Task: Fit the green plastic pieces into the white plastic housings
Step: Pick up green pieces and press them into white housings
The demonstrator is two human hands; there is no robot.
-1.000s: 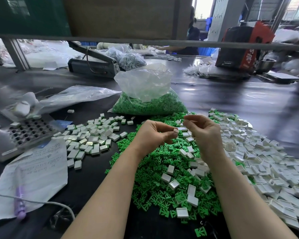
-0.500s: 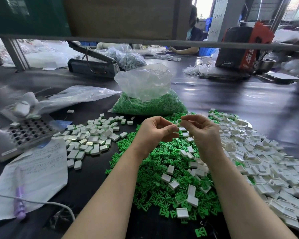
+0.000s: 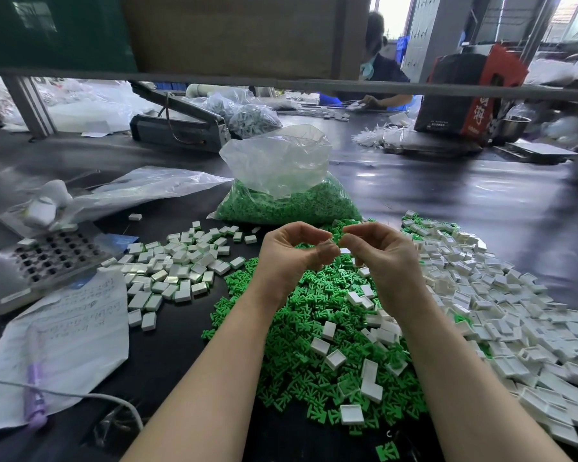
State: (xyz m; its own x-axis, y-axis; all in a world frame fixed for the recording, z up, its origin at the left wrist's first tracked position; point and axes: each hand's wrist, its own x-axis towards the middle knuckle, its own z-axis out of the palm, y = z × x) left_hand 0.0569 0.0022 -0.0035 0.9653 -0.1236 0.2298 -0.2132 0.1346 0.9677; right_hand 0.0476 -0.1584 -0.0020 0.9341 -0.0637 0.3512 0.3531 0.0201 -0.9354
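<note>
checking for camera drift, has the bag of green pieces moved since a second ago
No. The bag of green pieces sits in the same spot as a second ago, still just behind both hands and right of the grey sealer machine, which also has not shifted.

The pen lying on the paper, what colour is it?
Purple: the pen lies on the paper, seen in the head view.

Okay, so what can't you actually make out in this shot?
- Head view: whatever the left hand and right hand pinch is hidden by curled fingers and blur.
- Handwriting on the paper sheet: too small to read.
- White housings pile: cut off by the right edge.
</note>
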